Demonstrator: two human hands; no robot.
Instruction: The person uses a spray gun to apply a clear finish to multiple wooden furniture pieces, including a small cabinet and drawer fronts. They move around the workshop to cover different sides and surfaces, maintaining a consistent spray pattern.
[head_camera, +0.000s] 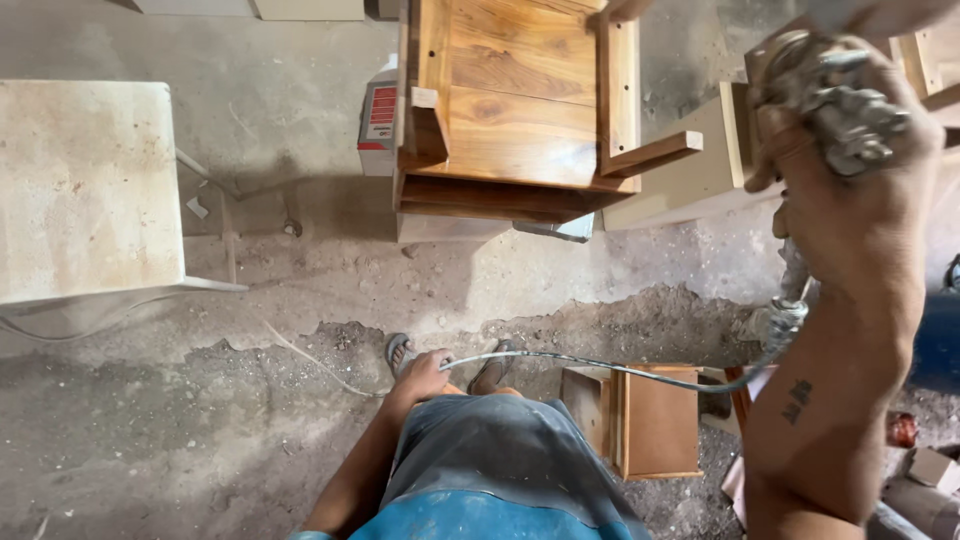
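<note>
My right hand (850, 215) is raised close to the camera at the upper right and grips a paint-crusted metal spray gun (835, 95). A thin grey hose (600, 365) runs from below that hand across to my left hand (425, 377), which hangs low by my knees and holds the hose. In front of me at the top centre stands a glossy varnished wooden cabinet piece (515, 110), with an open side and a rail sticking out to the right. My feet in sandals (490, 368) show below it.
A pale stained board (85, 185) on a thin stand fills the left. A white and red can (378, 120) stands beside the cabinet. Unvarnished pale wood parts (690, 175) lie at the right. A small brown wooden box (650, 420) sits on the dusty concrete floor near my feet.
</note>
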